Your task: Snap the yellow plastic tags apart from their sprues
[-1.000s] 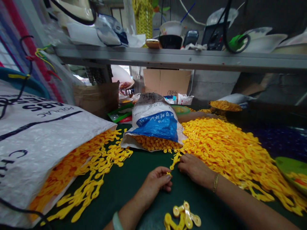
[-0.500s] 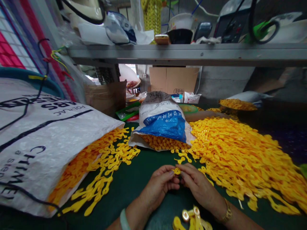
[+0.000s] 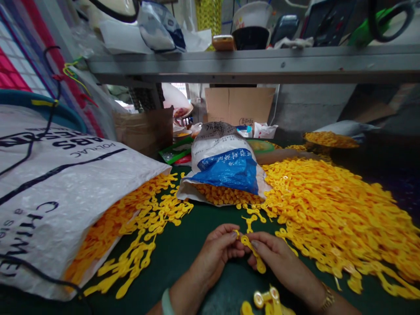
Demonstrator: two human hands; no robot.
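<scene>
Over the green table, my two hands are close together in the middle. My right hand is closed in a pinch on a long yellow plastic piece with a round ring at its upper end. My left hand, thumb against forefinger, grips a small yellow plastic part; the fingers hide most of it. A narrow gap shows between the small part and the ring. Below my hands, a few yellow pieces with shiny round ends lie near my right wrist.
A big heap of yellow pieces covers the right side. A white-and-blue sack spills small yellow parts at centre. On the left, a large white sack opens onto more long pieces. A grey shelf beam crosses above.
My right hand has turned, bringing the long yellow piece into view at a downward slant. My hands are slightly farther apart. The whole view has shifted a little.
</scene>
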